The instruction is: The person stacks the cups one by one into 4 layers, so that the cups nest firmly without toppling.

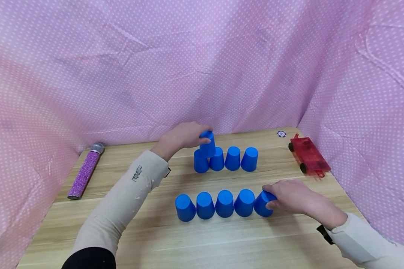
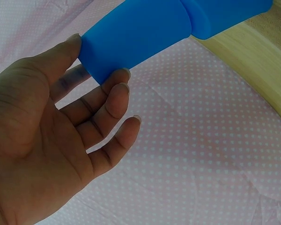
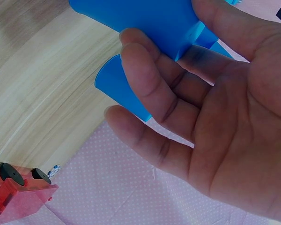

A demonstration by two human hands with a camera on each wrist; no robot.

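Note:
My left hand [image 1: 187, 135] pinches an upside-down blue cup [image 1: 207, 145] by its narrow end, thumb on one side and fingers on the other. That cup's wide rim is over the two leftmost cups of the back row, the end cup [image 1: 201, 163] and its neighbour [image 1: 217, 160]; in the left wrist view the held cup [image 2: 136, 35] overlaps another blue cup [image 2: 229, 16]. At the right end of the front row, my right hand [image 1: 291, 196] grips another inverted blue cup [image 1: 263, 204]. Its fingers curl around the held cup [image 3: 145, 23] in the right wrist view.
Several inverted blue cups [image 1: 224, 204] line the front row, and more [image 1: 249, 160] stand behind. A glittery purple microphone [image 1: 86, 172] lies at left. At right are a red toy cart [image 1: 309, 154] and a poker chip [image 1: 281, 133]. Dotted pink cloth [image 1: 195, 67] surrounds the wooden table [image 1: 148, 239].

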